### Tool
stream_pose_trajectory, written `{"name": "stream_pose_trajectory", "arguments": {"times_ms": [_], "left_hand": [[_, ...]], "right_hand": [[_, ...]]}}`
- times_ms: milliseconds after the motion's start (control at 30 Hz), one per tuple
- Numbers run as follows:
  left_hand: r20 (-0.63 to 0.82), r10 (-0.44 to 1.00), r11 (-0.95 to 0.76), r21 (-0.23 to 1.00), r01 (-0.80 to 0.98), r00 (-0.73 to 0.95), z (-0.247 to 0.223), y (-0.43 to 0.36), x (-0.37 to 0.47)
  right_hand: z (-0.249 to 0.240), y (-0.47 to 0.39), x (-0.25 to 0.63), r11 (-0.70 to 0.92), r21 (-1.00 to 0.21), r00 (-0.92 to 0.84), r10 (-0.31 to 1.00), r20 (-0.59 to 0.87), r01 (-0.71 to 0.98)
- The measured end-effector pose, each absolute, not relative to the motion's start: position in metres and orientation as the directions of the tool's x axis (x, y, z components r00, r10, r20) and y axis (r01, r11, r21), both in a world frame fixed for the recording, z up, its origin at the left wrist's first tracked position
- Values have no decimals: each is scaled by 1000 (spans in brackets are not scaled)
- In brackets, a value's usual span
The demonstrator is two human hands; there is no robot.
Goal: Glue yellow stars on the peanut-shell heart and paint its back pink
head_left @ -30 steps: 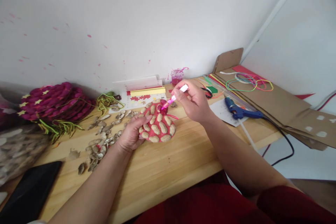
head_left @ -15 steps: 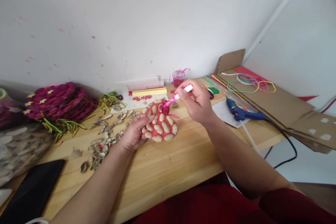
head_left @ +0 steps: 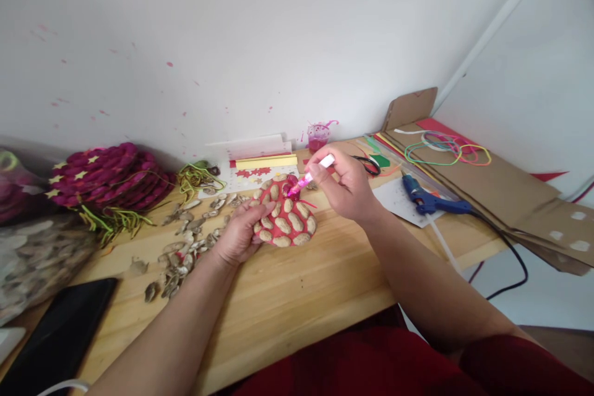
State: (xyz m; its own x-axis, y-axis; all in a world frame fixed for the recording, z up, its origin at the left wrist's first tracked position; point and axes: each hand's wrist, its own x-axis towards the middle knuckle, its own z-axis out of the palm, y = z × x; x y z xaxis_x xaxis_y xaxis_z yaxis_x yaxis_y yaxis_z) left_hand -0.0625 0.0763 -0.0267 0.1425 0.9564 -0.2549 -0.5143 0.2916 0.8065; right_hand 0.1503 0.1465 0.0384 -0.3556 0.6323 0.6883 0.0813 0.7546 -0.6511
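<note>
My left hand (head_left: 242, 230) grips the left edge of a red disc covered with peanut shells (head_left: 284, 223), its thumb on top and the other fingers mostly underneath. Closed round a white-handled paintbrush (head_left: 320, 167) is my right hand (head_left: 347, 182). The brush's pink-smeared end touches the disc near its upper edge, where a few shells (head_left: 292, 189) are coloured deep magenta. A thin red loop sticks out at the disc's right side. Behind my right hand stands a clear cup of pink liquid (head_left: 318, 136).
Loose shells (head_left: 183, 260) lie left of the disc. Magenta braided pieces with stars (head_left: 111, 176), a bag of shells (head_left: 37, 266) and a black phone-like slab (head_left: 60, 334) are further left. On the right are black-handled scissors (head_left: 369, 165), a blue glue gun (head_left: 431, 201) and cardboard (head_left: 501, 179).
The brush tip has shifted slightly left and down over the coloured shells. The disc is tilted a little differently in my left hand. The whole view has moved slightly.
</note>
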Motion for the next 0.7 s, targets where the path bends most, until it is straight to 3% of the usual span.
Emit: {"name": "stream_pose_trajectory", "arguments": {"times_ms": [167, 567, 700], "left_hand": [[-221, 974, 213, 848, -484, 42, -25, 76, -61], [-210, 977, 204, 851, -484, 43, -20, 75, -56], [-213, 976, 205, 849, -487, 41, -19, 75, -56]], "right_hand": [[38, 146, 150, 764, -639, -340, 627, 701, 92], [36, 146, 148, 784, -604, -365, 609, 704, 143], [36, 146, 148, 808, -567, -289, 588, 755, 162]]}}
